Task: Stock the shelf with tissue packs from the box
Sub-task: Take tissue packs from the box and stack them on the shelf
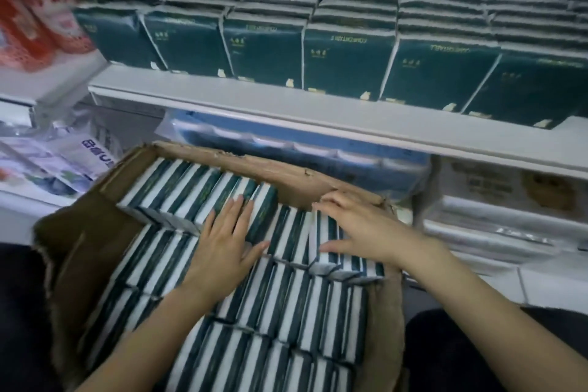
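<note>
**Box in front, shelf behind**

The box [82, 232] stands nearest to the person, in front of the shelf [286, 111] and lower than it. Inside it the tissue packs [286, 312] stand on edge in rows, side by side. The left hand [222, 245] lies flat on the middle packs. To its right, the right hand [359, 226] has thumb and fingers around packs near the far right corner. On the shelf, stocked packs [346, 60] stand in rows from front to back. Under the shelf, behind the box, lies a wrapped bundle [286, 143].
</note>
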The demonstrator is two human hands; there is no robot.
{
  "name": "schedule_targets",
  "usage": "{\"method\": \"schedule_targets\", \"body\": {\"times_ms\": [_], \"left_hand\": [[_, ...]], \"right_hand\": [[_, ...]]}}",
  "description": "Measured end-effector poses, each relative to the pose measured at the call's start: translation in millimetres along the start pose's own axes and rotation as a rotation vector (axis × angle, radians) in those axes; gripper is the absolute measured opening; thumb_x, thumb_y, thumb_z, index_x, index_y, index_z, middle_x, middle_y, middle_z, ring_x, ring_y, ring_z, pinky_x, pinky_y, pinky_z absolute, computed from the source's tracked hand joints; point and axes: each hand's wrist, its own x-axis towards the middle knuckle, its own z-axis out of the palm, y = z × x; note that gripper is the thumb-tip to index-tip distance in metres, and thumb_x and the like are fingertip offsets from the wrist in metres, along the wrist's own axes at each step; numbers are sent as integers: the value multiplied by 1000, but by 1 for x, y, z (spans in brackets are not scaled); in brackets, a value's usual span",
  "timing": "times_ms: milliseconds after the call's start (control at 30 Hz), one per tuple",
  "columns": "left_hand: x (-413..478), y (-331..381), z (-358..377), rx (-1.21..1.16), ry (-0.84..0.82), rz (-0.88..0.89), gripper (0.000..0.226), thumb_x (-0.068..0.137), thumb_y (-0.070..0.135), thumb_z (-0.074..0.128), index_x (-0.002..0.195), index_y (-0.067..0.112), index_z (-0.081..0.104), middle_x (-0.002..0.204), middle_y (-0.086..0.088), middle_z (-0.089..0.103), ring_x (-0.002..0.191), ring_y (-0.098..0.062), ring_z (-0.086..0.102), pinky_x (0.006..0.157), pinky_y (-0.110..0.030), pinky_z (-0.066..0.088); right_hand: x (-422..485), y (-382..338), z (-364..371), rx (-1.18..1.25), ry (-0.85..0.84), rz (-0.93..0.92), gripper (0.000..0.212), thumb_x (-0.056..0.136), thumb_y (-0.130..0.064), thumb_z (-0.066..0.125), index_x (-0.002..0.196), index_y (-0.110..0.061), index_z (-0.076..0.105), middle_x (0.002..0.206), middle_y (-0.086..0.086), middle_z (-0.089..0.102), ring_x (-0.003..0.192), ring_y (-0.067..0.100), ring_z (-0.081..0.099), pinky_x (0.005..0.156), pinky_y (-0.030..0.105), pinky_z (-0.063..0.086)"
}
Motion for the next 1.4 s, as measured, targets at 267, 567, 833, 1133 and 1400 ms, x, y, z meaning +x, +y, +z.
{"method": "schedule_targets", "body": {"times_ms": [267, 567, 833, 1133, 1400], "left_hand": [[-2, 1, 10, 96, -24, 73, 77, 95, 65, 12, 154, 16, 20, 159, -6, 19, 147, -21, 15, 120, -45, 9], [-7, 8, 19, 89, -42, 115, 74, 98, 66, 19, 154, 18, 17, 159, -6, 18, 147, -21, 16, 114, -47, 11], [-6, -2, 13, 67, -36, 82, 74, 97, 66, 11, 154, 19, 16, 161, -4, 13, 149, -18, 8, 116, -45, 4], [1, -10, 6, 8, -46, 36, 75, 93, 68, 0, 153, 24, 7, 161, -1, 6, 148, -16, -1, 120, -38, -4], [-7, 7, -12, -226, -11, -90, 85, 82, 71, -3, 153, 26, 2, 157, 11, -10, 144, -1, -14, 116, -30, -16]], "right_hand": [[14, -3, 5, -10, -146, 91, 107, 76, -64, 65, 154, -27, 2, 160, 4, 8, 146, 22, 9, 117, 35, 15], [19, -11, -2, 169, -85, 66, 98, 74, -43, 78, 150, -33, 18, 144, -2, 25, 135, 16, 26, 110, 30, 30], [24, -14, -5, 425, 70, 109, 40, 74, -32, 80, 110, -21, 65, 112, -8, 52, 85, 3, 58, 75, 15, 49], [26, -15, -1, 425, 201, 129, 19, 78, -32, 77, 77, -17, 66, 86, -8, 58, 80, 7, 58, 72, 27, 51], [23, -19, -5, 359, 186, 149, 29, 81, -32, 74, 63, -21, 55, 77, -9, 54, 78, 11, 54, 74, 38, 49]]}}
